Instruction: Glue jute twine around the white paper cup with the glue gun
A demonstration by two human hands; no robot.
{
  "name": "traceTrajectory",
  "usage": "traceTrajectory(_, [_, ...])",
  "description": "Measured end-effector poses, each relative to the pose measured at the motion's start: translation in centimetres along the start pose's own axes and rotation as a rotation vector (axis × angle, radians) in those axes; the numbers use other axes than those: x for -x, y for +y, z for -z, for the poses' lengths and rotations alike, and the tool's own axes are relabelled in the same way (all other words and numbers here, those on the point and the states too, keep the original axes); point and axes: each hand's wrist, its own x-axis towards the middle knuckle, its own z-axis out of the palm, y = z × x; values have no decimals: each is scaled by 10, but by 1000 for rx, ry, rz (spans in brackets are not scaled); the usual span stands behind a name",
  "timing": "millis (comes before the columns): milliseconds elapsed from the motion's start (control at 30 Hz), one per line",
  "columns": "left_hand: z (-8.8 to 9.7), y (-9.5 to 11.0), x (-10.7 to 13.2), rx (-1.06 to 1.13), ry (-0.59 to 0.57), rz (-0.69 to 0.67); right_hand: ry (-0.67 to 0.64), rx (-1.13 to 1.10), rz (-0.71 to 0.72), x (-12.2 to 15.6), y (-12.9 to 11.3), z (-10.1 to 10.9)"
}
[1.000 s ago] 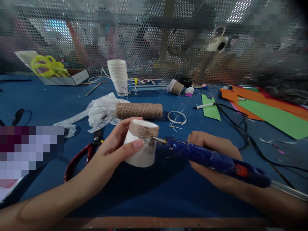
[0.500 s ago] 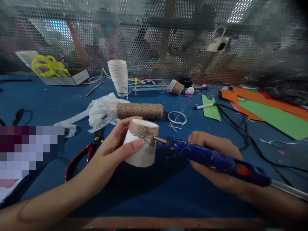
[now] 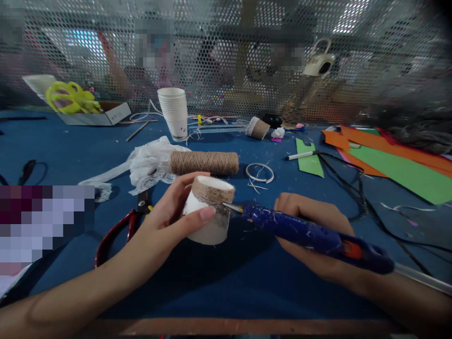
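A white paper cup [image 3: 208, 231] with brown twine [image 3: 213, 192] wound around its rim end is gripped by my left hand [image 3: 176, 212], thumb across the front. My right hand [image 3: 314, 216] is closed around a blue hot glue gun [image 3: 296, 234]. Its metal nozzle points left and meets the cup's side just below the twine, where the surface looks grey and smudged. A clear glue stick [image 3: 422, 278] sticks out of the gun's back end. Behind the cup lies a spool of twine [image 3: 205, 163].
White lace [image 3: 151, 162] and red-handled scissors [image 3: 116, 235] lie left. A stack of paper cups [image 3: 173, 113], a box [image 3: 111, 114] with yellow scissors [image 3: 72, 98] and a twine-wrapped cup [image 3: 257, 128] stand behind. Right are coloured sheets [image 3: 399, 169], a black cord [image 3: 369, 207] and a ring [image 3: 260, 173].
The cup has shifted slightly right and turned a little in my left hand. The glue gun's nozzle has moved slightly left and down along the twine's lower edge.
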Motion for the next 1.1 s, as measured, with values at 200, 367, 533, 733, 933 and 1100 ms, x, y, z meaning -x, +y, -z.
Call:
traceTrajectory(200, [-1, 3, 1, 2, 35, 11, -4, 25, -12, -1, -1, 2])
traceTrajectory(367, [-1, 3, 1, 26, 46, 22, -4, 46, -9, -1, -2, 2])
traceTrajectory(533, [-2, 4, -1, 25, 64, 27, 15, 85, -7, 0, -1, 3])
traceTrajectory(733, [-3, 5, -2, 68, 87, 69, 41, 90, -21, 0, 1, 3])
traceTrajectory(933, [-9, 4, -3, 166, 51, 148, 161, 16, 45, -1, -1, -6])
traceTrajectory(1100, [-14, 1, 0, 204, -11, 170, 213, -26, -45, -8, -5, -16])
